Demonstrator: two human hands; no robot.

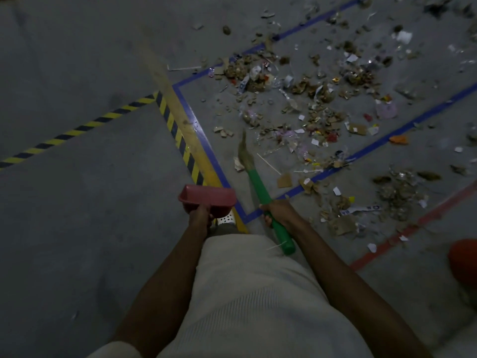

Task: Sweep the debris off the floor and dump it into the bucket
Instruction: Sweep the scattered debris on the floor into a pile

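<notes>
My right hand (277,210), just right of the frame's centre, is wrapped tight around the green handle of the broom (259,188), which passes through my fist. The butt end sticks out below toward my shirt, and the bristles reach up the frame to the near edge of the debris (304,104). My left hand (198,217), just left of centre, grips the back of the pink dustpan (209,198), fingers curled on it, with the pan's open mouth facing up the frame.

The debris, scraps of paper, card and wrappers, is spread over the grey floor (77,99) in the upper right, mostly inside the blue tape (204,130) lines. It lies well ahead of both fists. A rounded orange-red thing (463,259) sits at the right edge; I cannot tell what it is.
</notes>
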